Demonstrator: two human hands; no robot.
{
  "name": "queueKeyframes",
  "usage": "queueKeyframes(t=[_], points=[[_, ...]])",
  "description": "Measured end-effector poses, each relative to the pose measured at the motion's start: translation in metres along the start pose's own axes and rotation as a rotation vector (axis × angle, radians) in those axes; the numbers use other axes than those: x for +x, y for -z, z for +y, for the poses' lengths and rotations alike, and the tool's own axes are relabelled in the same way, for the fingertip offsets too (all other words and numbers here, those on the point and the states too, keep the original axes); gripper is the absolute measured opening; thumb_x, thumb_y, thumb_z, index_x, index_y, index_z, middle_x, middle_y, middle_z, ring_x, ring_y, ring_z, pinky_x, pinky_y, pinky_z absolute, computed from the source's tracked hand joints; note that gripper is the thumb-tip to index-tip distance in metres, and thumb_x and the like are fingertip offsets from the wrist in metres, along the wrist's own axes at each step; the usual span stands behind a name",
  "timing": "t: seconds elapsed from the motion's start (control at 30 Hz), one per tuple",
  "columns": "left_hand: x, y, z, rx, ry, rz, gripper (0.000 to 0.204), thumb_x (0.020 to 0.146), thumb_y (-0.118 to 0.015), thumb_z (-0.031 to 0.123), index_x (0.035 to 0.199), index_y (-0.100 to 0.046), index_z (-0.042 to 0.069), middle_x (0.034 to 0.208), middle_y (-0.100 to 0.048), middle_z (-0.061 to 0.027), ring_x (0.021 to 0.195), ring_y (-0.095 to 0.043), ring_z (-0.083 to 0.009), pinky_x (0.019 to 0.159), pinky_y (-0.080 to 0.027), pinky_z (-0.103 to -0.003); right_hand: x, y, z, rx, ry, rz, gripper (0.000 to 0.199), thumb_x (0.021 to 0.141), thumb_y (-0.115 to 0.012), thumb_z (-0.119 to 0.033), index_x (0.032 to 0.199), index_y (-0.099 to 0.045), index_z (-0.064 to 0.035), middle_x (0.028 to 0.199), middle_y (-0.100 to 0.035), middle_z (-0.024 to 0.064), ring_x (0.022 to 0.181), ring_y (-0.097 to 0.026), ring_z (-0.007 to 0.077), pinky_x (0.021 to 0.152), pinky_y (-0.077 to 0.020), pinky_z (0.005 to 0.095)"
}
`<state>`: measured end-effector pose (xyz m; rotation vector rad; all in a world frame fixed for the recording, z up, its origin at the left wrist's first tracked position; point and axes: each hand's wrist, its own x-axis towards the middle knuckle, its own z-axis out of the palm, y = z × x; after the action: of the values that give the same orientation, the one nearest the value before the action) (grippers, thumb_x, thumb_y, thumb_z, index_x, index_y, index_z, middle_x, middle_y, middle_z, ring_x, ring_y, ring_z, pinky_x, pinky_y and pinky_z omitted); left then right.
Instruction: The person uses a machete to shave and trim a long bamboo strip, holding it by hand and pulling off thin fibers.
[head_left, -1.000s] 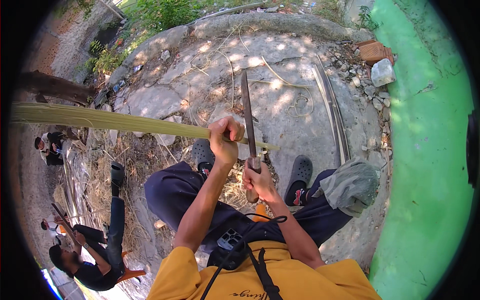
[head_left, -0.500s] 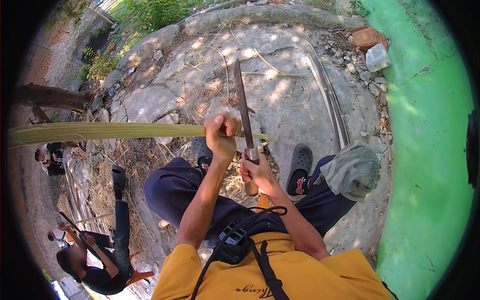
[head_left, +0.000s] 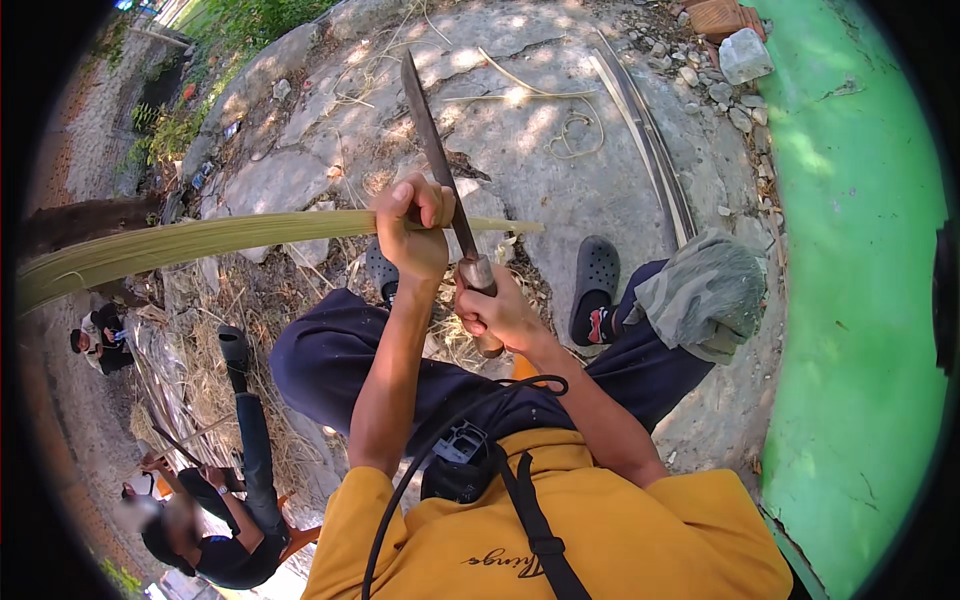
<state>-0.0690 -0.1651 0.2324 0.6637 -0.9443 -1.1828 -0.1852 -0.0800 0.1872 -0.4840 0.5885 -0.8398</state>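
My left hand (head_left: 413, 228) is closed around a long yellow-green bamboo strip (head_left: 220, 238), which runs out to the left and bends down toward the picture's rim. Its short, thin end pokes out to the right, past the blade. In my right hand (head_left: 502, 312) is the wooden handle of a machete (head_left: 428, 135). The dark narrow blade points away from me, tilted to the left, and crosses the strip right beside my left fingers. Whether its edge is in the strip, I cannot tell.
Long split strips (head_left: 650, 145) and thin curled slivers (head_left: 575, 135) lie on the cracked concrete. A green wall (head_left: 840, 300) stands at right, with a pale block (head_left: 745, 56) beside it. A grey patterned cloth (head_left: 705, 295) covers my right knee. A seated co-worker (head_left: 230, 520) holds a long blade at left.
Both hands have shifted slightly left and away from me with the strip and machete. The blade leans further left, and the strip's left part bends lower. My view has tilted a little.
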Motion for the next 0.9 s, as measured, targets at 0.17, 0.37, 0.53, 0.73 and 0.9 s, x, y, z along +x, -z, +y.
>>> queueKeyframes(t=[0.17, 0.37, 0.53, 0.73, 0.9], points=[[-0.002, -0.001, 0.0, 0.007, -0.021, -0.005, 0.043, 0.093, -0.044, 0.034, 0.059, -0.034, 0.01, 0.051, -0.022, 0.0016, 0.047, -0.016, -0.0114, 0.047, -0.015, -0.032, 0.009, 0.037, 0.027, -0.018, -0.006, 0.038, 0.009, 0.087, -0.055, -0.001, 0.09, -0.047, -0.003, 0.063, -0.046, 0.0023, 0.049, -0.042, 0.0102, 0.044, -0.0329, 0.0273], [-0.001, 0.006, 0.004, 0.079, -0.001, -0.021, 0.042, 0.094, -0.042, 0.033, 0.06, -0.034, 0.009, 0.052, -0.024, 0.0011, 0.048, -0.016, -0.0107, 0.048, -0.015, -0.033, 0.008, 0.086, 0.048, -0.091, -0.145, 0.249, 0.011, 0.083, -0.055, -0.004, 0.079, -0.045, -0.0074, 0.062, -0.041, -0.0009, 0.05, -0.042, 0.0088, 0.048, -0.036, 0.0266], [0.012, -0.013, 0.055, 0.054, -0.002, -0.03, 0.041, 0.097, -0.037, 0.032, 0.063, -0.034, 0.009, 0.054, -0.024, 0.0012, 0.049, -0.016, -0.0109, 0.048, -0.014, -0.032, -0.009, 0.096, 0.039, 0.01, -0.091, 0.1, 0.012, 0.086, -0.056, -0.008, 0.092, -0.046, -0.01, 0.072, -0.049, 0.0006, 0.056, -0.049, 0.0103, 0.056, -0.0425, 0.0299], [0.012, -0.015, 0.091, 0.162, -0.112, 0.035, 0.041, 0.097, -0.037, 0.031, 0.063, -0.035, 0.008, 0.056, -0.024, 0.0007, 0.05, -0.016, -0.0106, 0.048, -0.014, -0.032, -0.023, 0.087, 0.019, -0.107, -0.084, 0.136, 0.011, 0.081, -0.059, -0.006, 0.085, -0.049, -0.0074, 0.066, -0.049, 0.0011, 0.055, -0.049, 0.0115, 0.054, -0.0422, 0.0297], [-0.006, -0.005, 0.074, 0.314, -0.1, 0.11, 0.043, 0.097, -0.041, 0.035, 0.065, -0.037, 0.006, 0.057, -0.028, -0.0001, 0.05, -0.021, -0.0103, 0.048, -0.016, -0.03, -0.019, 0.058, 0.028, -0.118, -0.124, 0.123, 0.011, 0.084, -0.058, -0.004, 0.082, -0.047, -0.0072, 0.063, -0.047, -0.0005, 0.051, -0.045, 0.009, 0.048, -0.0356, 0.0258]])
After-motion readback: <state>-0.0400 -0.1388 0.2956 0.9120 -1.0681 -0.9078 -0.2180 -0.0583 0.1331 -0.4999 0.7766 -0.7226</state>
